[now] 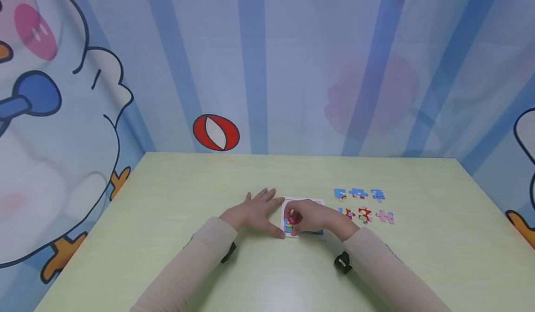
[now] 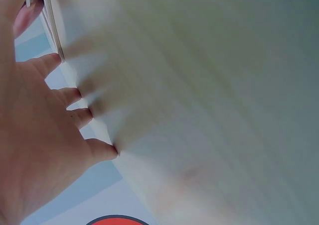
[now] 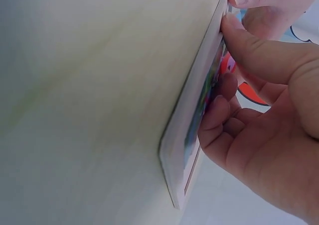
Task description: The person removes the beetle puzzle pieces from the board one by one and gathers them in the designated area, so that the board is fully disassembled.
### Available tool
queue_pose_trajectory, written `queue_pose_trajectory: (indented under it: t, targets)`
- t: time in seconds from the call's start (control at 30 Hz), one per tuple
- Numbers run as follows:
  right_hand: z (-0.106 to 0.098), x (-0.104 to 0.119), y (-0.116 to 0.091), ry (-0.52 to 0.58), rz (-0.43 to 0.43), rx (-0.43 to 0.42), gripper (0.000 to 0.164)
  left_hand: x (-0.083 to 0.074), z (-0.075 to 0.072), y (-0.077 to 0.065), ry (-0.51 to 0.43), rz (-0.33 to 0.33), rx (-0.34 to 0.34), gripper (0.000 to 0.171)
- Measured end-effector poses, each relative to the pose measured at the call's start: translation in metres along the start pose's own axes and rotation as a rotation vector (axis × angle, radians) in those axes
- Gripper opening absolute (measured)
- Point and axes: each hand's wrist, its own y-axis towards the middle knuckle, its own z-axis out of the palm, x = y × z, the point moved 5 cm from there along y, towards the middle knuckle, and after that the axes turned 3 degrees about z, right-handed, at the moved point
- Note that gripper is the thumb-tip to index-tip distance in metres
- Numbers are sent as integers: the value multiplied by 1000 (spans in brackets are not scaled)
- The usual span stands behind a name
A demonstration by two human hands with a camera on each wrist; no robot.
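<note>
A small white-rimmed puzzle board (image 1: pixel 319 201) lies flat on the table, with part of a colourful picture showing at its lower left. My left hand (image 1: pixel 257 213) rests at the board's left side, fingers spread, with the index fingertip and thumb at its edge. Over the board, my right hand (image 1: pixel 312 215) has its thumb and curled fingers around a small puzzle piece (image 3: pixel 228 62) with red and pink on it, held low at the left part of the board. The hand hides much of the board and of the piece.
Right of the board lie loose jigsaw pieces in two rows, among them a blue piece (image 1: pixel 378 194), a red one (image 1: pixel 365 215) and a pink one (image 1: pixel 385 217). The pale table (image 1: pixel 188 182) ends at a printed blue curtain (image 1: pixel 284 70) behind.
</note>
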Motion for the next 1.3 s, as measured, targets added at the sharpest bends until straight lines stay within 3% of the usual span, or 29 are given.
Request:
queue_pose_trajectory:
  t: [0.57,0.97,1.3]
  targets:
    - [-1,3,-2,1,-67,17,28,0,-1,1,0,4,-7,96]
    - [-1,3,-3,-31,-92,-10,20,-1,-3,-1,-2,0,-4,97]
    - [-6,-3,-12,51,-98,-35,11,2,2,3,-10,-2,-2,98]
